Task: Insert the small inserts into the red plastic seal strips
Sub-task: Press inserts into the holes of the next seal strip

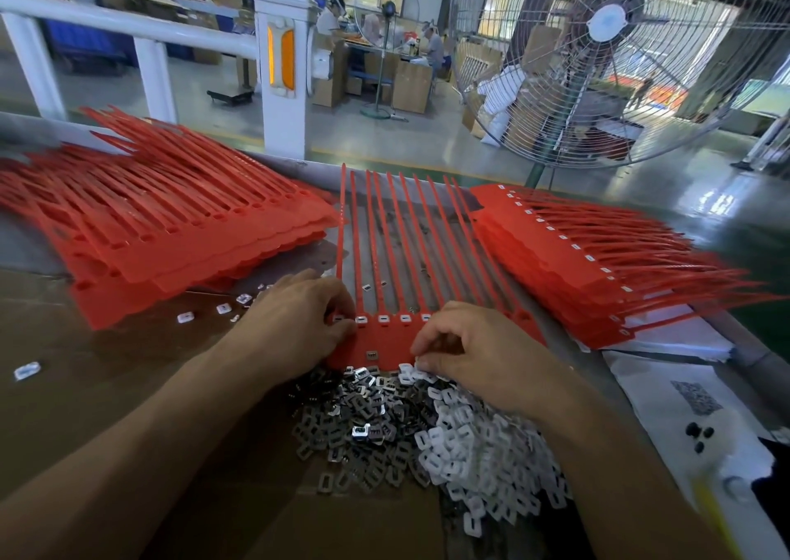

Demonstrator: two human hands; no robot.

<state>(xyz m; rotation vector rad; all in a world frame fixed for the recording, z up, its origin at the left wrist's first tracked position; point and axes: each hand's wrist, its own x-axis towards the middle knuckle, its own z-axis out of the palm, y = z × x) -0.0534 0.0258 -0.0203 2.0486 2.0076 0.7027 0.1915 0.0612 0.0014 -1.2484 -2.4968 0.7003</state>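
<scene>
A red seal strip sheet (387, 341) lies flat before me, its long tails pointing away. Several white inserts sit in the sockets along its head. My left hand (299, 324) rests on the sheet's left end, fingers curled and pinching at the leftmost sockets. My right hand (474, 354) covers the sheet's right part, its fingertips pinching a white insert at the near edge. Below lie a heap of metal inserts (359, 427) and a heap of white plastic inserts (479, 444). One metal insert (371, 354) lies loose on the sheet.
A stack of red sheets with bare sockets (179, 226) lies on the left, a stack with white inserts fitted (598, 256) on the right. Stray inserts (184, 316) dot the brown cardboard. White papers (684, 393) lie at the right; a big fan (620, 59) stands beyond the table.
</scene>
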